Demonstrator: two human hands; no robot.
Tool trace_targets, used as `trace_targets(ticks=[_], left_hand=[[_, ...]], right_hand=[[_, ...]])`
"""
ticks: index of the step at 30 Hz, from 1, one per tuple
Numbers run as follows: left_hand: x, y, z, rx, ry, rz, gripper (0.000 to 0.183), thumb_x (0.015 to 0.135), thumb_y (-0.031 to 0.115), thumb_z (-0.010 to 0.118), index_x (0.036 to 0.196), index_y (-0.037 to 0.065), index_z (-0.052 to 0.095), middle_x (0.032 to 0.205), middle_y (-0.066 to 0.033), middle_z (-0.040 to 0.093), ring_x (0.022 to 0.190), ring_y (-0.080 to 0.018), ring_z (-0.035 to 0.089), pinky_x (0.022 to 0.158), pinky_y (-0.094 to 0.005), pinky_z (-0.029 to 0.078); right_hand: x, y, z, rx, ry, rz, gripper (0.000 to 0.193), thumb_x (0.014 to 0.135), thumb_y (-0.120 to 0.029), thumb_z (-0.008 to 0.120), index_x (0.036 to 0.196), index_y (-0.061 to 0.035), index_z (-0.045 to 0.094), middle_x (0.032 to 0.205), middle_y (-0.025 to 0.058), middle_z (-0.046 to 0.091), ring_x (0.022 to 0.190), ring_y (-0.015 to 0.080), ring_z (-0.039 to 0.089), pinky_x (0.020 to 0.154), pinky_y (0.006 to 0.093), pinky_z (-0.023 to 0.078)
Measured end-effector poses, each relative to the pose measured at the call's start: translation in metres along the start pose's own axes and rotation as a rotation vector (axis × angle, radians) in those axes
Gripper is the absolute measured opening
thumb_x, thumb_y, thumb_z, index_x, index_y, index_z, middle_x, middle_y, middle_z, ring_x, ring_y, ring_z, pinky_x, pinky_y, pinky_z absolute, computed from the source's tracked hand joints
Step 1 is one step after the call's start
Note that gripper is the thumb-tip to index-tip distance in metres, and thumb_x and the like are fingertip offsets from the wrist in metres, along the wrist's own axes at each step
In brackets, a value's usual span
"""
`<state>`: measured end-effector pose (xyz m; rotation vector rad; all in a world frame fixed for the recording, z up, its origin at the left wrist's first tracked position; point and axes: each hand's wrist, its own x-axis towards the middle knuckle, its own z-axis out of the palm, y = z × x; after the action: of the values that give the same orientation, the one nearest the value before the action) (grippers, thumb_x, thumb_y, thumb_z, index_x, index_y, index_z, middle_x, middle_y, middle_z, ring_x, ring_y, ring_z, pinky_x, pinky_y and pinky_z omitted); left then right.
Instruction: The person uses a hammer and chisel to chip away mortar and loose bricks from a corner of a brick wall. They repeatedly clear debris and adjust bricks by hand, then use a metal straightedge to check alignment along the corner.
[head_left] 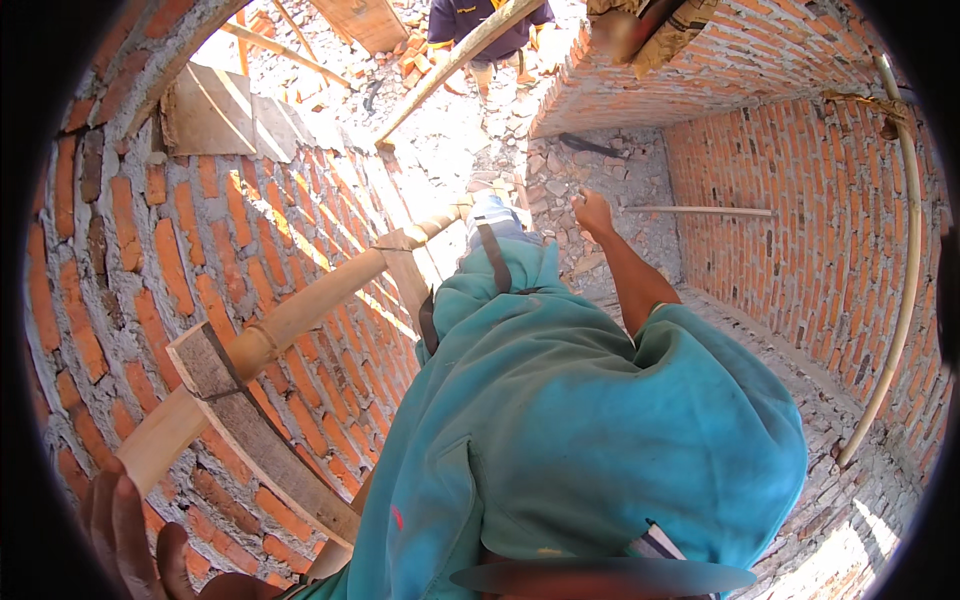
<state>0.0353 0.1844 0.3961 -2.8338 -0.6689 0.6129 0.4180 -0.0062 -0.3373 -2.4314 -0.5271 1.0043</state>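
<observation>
My left hand (pixel 135 540) is at the lower left, its fingers stretched out and apart. It lies against or just beside the near end of a thick bamboo pole (pixel 300 295); I cannot tell whether they touch. Across that pole a weathered board (pixel 270 450) is tied with dark cord. Farther along, a second short board (pixel 405 280) crosses the pole. My right hand (pixel 592 212) hangs beside my body over the rubble, fingers curled in, with nothing visible in it.
Brick walls with rough mortar rise on the left (pixel 230 250) and on the right (pixel 800 230). Broken bricks (pixel 560 190) cover the ground ahead. A thin pole (pixel 700 210) and a long curved pole (pixel 910 250) stand at the right. Another person (pixel 480 40) is at the top, behind a slanting pole (pixel 455 65).
</observation>
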Motion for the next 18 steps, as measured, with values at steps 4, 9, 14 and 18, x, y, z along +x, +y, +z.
trace_targets(ticks=[4,9,14,18], left_hand=[[0.01,0.033,0.001,0.012,-0.169,0.225,0.045,0.093,0.034,0.075,0.111,-0.007,0.068,0.115,-0.0241,0.07,0.094,-0.0392,0.071,0.078,-0.0472,0.06],[0.003,0.064,0.002,-0.044,-0.039,0.122,0.031,0.1,0.021,0.065,0.113,-0.006,0.068,0.109,-0.0247,0.071,0.093,-0.0375,0.072,0.075,-0.0451,0.061],[-0.005,0.069,0.003,-0.092,0.035,0.09,0.036,0.102,0.027,0.064,0.118,-0.005,0.066,0.1,-0.022,0.073,0.087,-0.0349,0.073,0.072,-0.0442,0.061],[-0.003,0.059,0.01,-0.093,0.077,0.091,0.036,0.102,0.028,0.065,0.117,-0.005,0.067,0.1,-0.0211,0.073,0.087,-0.0339,0.073,0.071,-0.0438,0.061]], right_hand=[[0.057,-0.085,0.005,0.343,0.103,-0.057,0.051,0.087,-0.026,0.069,0.131,0.0,0.062,0.121,0.024,0.068,0.116,0.0408,0.063,0.1,0.0463,0.049],[0.094,-0.169,0.015,-0.228,0.114,-0.267,0.057,0.085,-0.016,0.069,0.14,-0.0097,0.053,0.142,0.0175,0.051,0.132,0.0363,0.051,0.104,0.051,0.049],[0.116,-0.201,0.04,-0.514,-0.063,-0.224,0.073,0.088,-0.017,0.069,0.153,-0.0235,0.035,0.153,0.008,0.039,0.141,0.033,0.04,0.108,0.0529,0.047],[0.132,-0.211,0.056,-0.65,-0.066,-0.291,0.086,0.09,-0.034,0.074,0.16,-0.0326,0.024,0.17,0.0032,0.012,0.151,0.0362,0.028,0.114,0.0602,0.037]])
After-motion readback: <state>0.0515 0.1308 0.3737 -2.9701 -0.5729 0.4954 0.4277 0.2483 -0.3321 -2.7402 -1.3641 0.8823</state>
